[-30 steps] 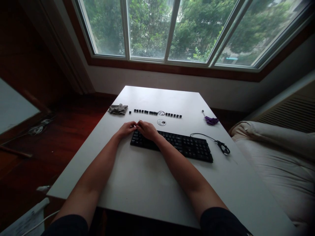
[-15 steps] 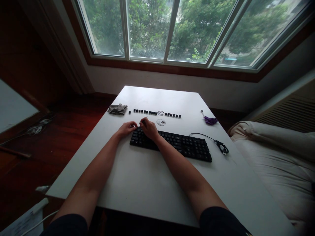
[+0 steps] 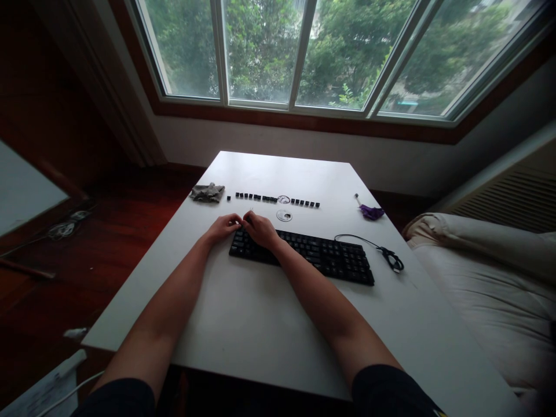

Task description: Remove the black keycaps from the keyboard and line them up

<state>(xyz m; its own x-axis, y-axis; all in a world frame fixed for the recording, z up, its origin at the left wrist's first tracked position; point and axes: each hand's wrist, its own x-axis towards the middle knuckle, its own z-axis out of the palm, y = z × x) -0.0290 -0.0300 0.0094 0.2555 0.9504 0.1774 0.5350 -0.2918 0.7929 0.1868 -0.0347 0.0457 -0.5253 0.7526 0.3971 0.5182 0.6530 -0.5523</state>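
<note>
A black keyboard lies slanted across the white table, its left end nearest to me in line with my hands. At its far left corner, my left hand is closed, thumb and fingertips together against the keyboard's edge. Right beside it, my right hand bends over the upper left keys with its fingers pinched. A thin pale tip shows just above those fingers; what they hold is too small to name. The hands nearly touch, and they cover the keys beneath them.
Beyond the keyboard runs a row of loose black keycaps, with a round clear case among them and a round disc-like lid nearer. A grey cloth lies left, a purple cloth right. The coiled USB cable rests at right.
My right hand has lowered and turned slightly, its fingertips moving left toward my left hand. The left hand has stayed almost in place, and the keyboard has not moved.
</note>
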